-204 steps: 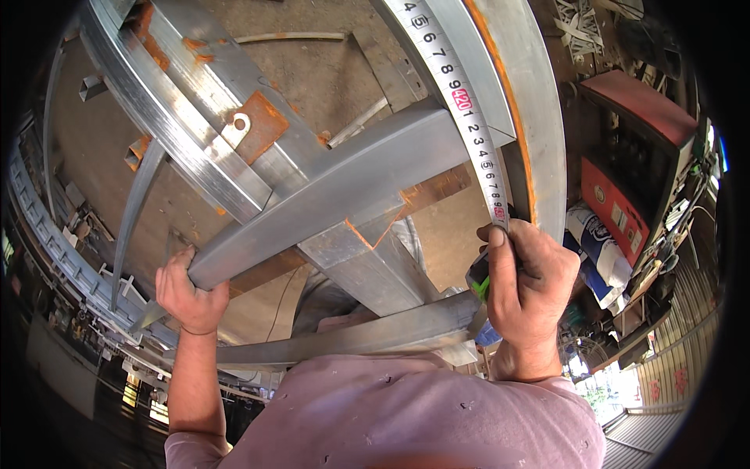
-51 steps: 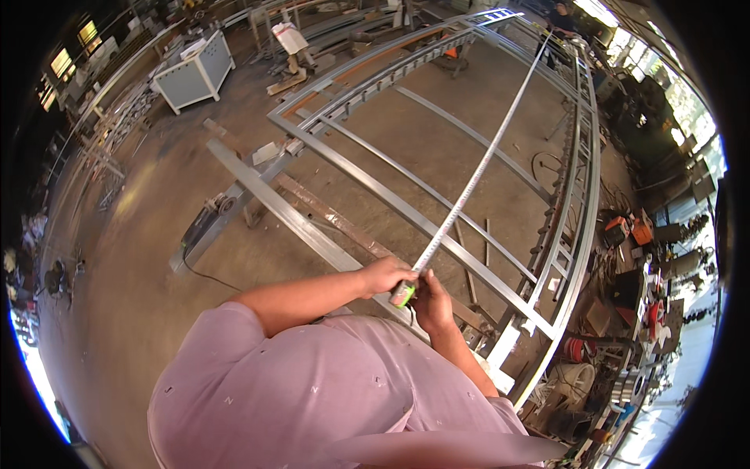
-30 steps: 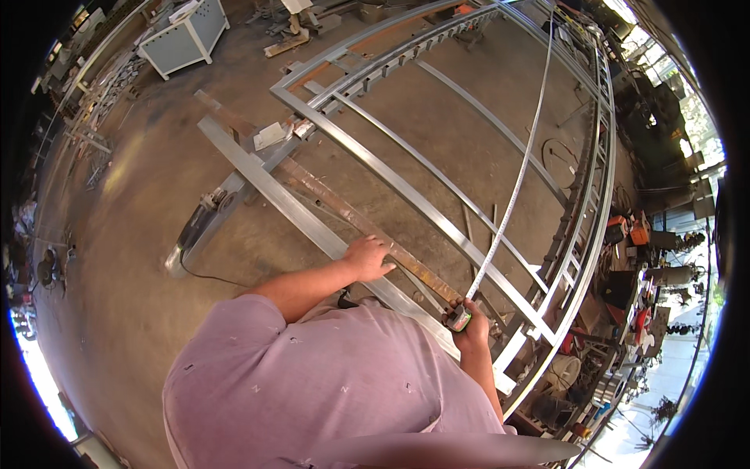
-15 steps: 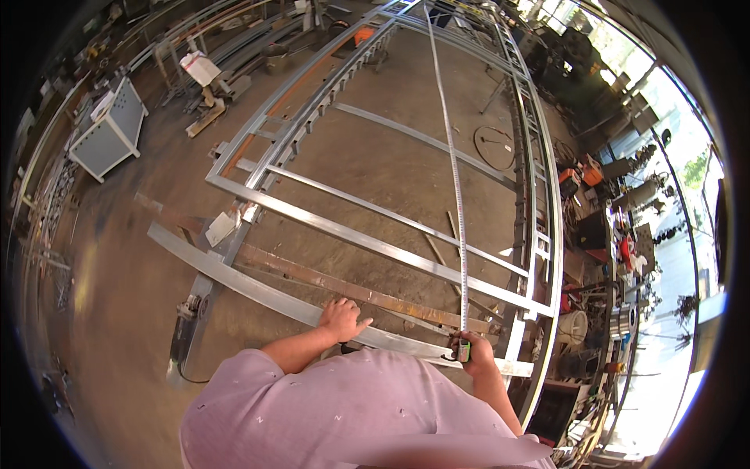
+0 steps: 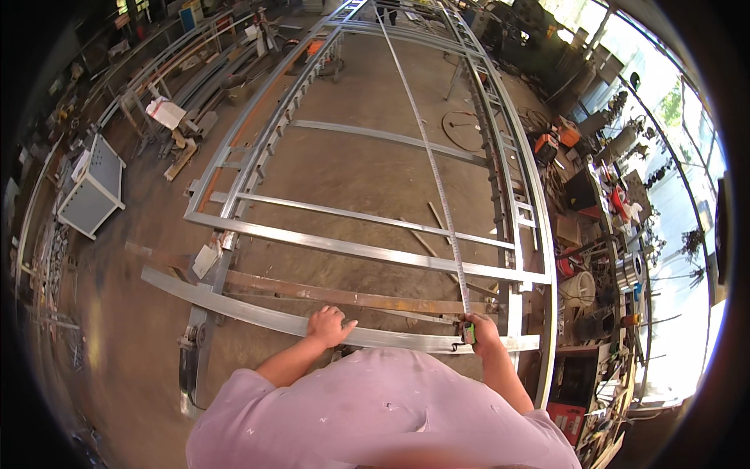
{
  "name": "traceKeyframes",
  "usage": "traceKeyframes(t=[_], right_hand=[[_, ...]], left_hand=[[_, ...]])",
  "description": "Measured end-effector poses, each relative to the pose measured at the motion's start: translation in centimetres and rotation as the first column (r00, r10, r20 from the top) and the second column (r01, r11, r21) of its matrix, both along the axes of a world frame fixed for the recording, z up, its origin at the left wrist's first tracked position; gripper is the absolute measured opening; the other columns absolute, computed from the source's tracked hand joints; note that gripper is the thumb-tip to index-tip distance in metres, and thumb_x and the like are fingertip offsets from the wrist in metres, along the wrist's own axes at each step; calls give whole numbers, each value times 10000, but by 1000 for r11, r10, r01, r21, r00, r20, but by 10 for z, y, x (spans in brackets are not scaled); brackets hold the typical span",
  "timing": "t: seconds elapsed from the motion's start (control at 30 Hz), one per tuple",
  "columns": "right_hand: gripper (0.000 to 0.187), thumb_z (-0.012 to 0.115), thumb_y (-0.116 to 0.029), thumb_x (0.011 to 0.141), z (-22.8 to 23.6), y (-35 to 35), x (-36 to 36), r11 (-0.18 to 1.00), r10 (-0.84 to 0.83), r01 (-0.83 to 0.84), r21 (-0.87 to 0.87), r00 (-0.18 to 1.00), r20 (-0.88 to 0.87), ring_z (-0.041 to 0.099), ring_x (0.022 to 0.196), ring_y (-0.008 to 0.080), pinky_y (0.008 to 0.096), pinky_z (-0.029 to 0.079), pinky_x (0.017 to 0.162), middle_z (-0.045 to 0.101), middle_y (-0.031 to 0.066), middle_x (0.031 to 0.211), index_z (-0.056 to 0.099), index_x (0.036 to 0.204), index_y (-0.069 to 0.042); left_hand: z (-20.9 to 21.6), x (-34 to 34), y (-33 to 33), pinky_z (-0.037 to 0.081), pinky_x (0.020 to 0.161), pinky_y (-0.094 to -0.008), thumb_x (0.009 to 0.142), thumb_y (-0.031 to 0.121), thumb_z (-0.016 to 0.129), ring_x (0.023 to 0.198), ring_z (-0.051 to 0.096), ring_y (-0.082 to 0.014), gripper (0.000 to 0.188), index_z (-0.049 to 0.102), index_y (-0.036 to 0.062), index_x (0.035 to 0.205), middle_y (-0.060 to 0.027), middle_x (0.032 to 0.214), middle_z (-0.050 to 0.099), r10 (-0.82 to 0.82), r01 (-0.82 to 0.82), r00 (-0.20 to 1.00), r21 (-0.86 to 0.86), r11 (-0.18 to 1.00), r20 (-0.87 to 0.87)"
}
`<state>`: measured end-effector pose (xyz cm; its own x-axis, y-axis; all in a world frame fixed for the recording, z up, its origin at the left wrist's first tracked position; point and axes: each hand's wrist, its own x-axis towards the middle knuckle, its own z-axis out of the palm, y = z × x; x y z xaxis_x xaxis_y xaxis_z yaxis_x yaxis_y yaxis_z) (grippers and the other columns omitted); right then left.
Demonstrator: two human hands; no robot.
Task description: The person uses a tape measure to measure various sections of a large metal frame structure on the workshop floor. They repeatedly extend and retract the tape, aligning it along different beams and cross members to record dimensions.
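My left hand (image 5: 330, 327) rests on a long, flat silver metal bar (image 5: 250, 313) in front of my body, its thumb spread away from the fingers. Closed around a green-and-black tape measure (image 5: 469, 331), my right hand (image 5: 486, 334) is over the right part of that bar. The tape's pale blade (image 5: 434, 177) runs out from the case, across the large silver metal frame (image 5: 367, 251) to its far end. A rusty flat bar (image 5: 336, 294) lies between the silver bar and the frame's near crosspiece.
An angle grinder-like black tool (image 5: 188, 367) is at the lower left. A grey cabinet (image 5: 92, 191) stands farther left. Along the right side are a white bucket (image 5: 578, 289), orange machines (image 5: 547, 147) and cluttered shelving. A person's dark legs (image 5: 385, 16) show at the far end.
The view has swung a little, shifting the frame and tape blade leftward in the picture. My right hand keeps hold of the tape measure, and my left stays on the silver bar.
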<state>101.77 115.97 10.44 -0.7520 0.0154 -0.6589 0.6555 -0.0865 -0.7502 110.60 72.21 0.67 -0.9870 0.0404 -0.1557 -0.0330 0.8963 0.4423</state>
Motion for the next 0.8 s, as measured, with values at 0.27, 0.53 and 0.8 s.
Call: traceKeyframes(t=[0.27, 0.53, 0.8], right_hand=[[214, 576, -130, 1057, -31, 55, -23, 998, 42, -43, -43, 999, -17, 615, 599, 196, 338, 462, 496, 679, 106, 803, 697, 1012, 42], [200, 579, -123, 1050, -59, 111, -41, 994, 33, -35, -100, 999, -24, 612, 604, 194, 334, 474, 522, 674, 90, 780, 702, 986, 22], [199, 595, -123, 1034, -71, 149, -52, 990, 37, -35, -135, 999, 13, 667, 771, 207, 338, 536, 683, 706, 89, 868, 720, 976, 21]], left_hand=[[1, -1, 2, 492, 1053, -473, 940, 666, 623, 1198, 637, -322, 608, 799, 98, 1068, -117, 1169, 736, 96, -88, 993, -115, 989, 65], [2, -9, 47, 445, 1099, -501, 948, 673, 611, 1198, 641, -314, 590, 820, 126, 1020, -100, 1158, 757, 220, -197, 968, -180, 964, 121], [-2, -17, 92, 454, 1084, -499, 948, 715, 576, 1189, 652, -307, 639, 819, 132, 1048, -91, 1162, 766, 240, -204, 963, -256, 945, 122]])
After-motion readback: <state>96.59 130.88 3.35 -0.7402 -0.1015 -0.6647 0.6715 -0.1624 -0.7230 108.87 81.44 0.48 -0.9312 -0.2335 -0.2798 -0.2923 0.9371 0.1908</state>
